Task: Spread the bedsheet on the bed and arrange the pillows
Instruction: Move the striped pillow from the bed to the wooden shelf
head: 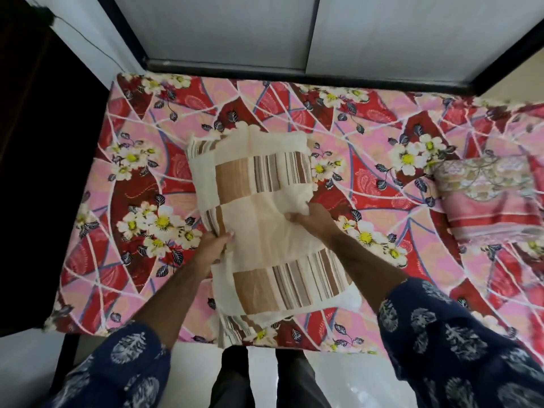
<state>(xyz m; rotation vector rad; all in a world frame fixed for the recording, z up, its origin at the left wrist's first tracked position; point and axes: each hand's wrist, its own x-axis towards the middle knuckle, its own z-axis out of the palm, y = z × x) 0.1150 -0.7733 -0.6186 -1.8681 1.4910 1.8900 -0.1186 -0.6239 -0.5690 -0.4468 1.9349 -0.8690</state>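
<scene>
Lower frame: both patterned sleeves [459, 340] reach forward. Left hand [213, 245] grips the left edge of the cream-and-brown striped pillow [265, 219]; right hand [312, 220] pinches its right edge. Pillow extends lengthwise between both grips, frame centre, over the floral bedsheet [368, 178]. Second pillow [488, 198] lies at right edge

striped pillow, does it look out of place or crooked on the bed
Yes. The striped pillow sits mid-bed, tilted, its near end overhanging the bed edge, both hands gripping it. The pink pillow lies far right. The floral bedsheet looks smoothly spread.
</scene>
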